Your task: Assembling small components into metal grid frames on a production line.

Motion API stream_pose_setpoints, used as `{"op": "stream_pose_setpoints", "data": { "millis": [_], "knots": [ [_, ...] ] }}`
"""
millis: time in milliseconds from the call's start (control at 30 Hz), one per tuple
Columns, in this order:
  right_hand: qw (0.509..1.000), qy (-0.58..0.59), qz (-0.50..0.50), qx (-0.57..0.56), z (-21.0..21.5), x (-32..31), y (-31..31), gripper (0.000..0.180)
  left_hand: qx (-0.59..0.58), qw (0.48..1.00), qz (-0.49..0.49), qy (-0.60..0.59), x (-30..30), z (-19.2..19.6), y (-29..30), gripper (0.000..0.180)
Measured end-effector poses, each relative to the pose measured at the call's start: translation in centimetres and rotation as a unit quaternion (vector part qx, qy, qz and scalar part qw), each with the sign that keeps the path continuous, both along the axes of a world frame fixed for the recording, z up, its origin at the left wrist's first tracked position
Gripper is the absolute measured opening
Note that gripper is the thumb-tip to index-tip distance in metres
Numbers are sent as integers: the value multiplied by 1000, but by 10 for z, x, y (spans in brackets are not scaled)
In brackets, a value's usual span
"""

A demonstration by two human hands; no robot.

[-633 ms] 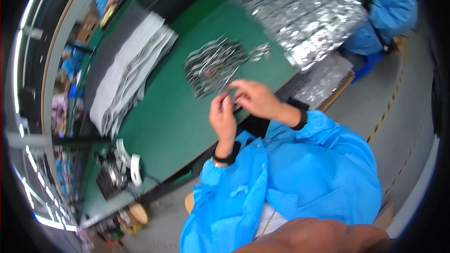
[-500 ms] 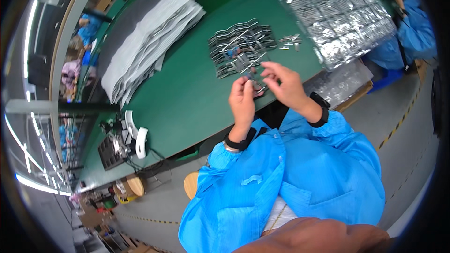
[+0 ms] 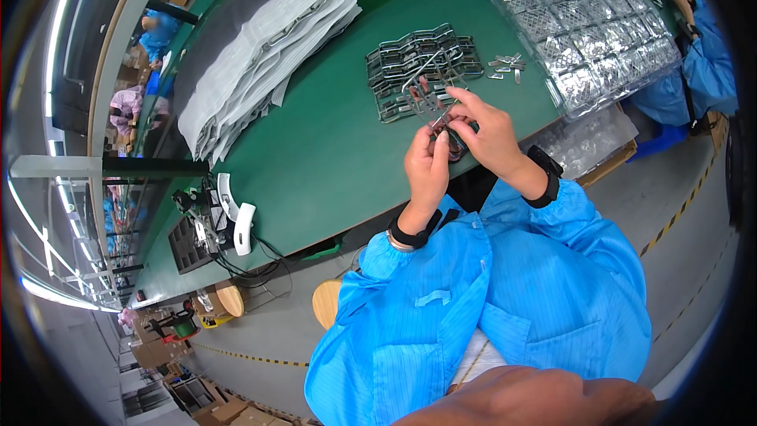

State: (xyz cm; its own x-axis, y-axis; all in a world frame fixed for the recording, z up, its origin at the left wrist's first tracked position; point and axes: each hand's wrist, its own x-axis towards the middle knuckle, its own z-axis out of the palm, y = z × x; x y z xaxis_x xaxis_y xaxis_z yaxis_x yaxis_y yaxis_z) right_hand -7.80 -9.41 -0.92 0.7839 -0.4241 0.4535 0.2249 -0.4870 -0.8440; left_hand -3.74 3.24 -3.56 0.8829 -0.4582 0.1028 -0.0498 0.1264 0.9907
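Note:
My left hand [image 3: 426,175] pinches a shiny metal part [image 3: 432,107] between thumb and fingers, above the green table's near edge. Its polished face mirrors what is around it, so its exact outline is hard to read. My right hand [image 3: 487,136] meets it from the right, thumb and fingers closed on its near end; whether a smaller piece sits between them cannot be seen. Just beyond lies a pile of wavy metal frames [image 3: 465,50], partly behind the held part. To its right, small flat metal pieces [image 3: 509,65] lie scattered.
Clear plastic trays of shiny parts [image 3: 576,24] cover the right of the green table [image 3: 315,150]. Stacked white sheets [image 3: 260,55] lie at the left, with a black device with white curved parts [image 3: 209,225] nearer. A box with clear plastic [image 3: 579,142] and a co-worker's blue sleeve [image 3: 710,71] are at right.
My right hand's fingers, spread beside the part before, have closed in on it. The part has tilted up in my left hand. The whole view has shifted slightly.

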Motion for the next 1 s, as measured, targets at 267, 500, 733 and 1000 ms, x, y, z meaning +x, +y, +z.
{"op": "stream_pose_setpoints", "data": {
  "millis": [267,500,733,1000],
  "knots": [
    [972,-84,-20,-218,-9,-4,-4,39,17,998,-37,51,3,11,2,20],
    [962,-137,15,-238,-7,-2,-9,18,22,993,-52,99,5,23,6,20],
    [965,-145,37,-214,-11,-3,-9,15,40,990,-74,110,6,28,8,22],
    [956,-157,66,-240,-5,-4,-14,13,29,990,-79,111,5,29,9,21]
  ]
}}
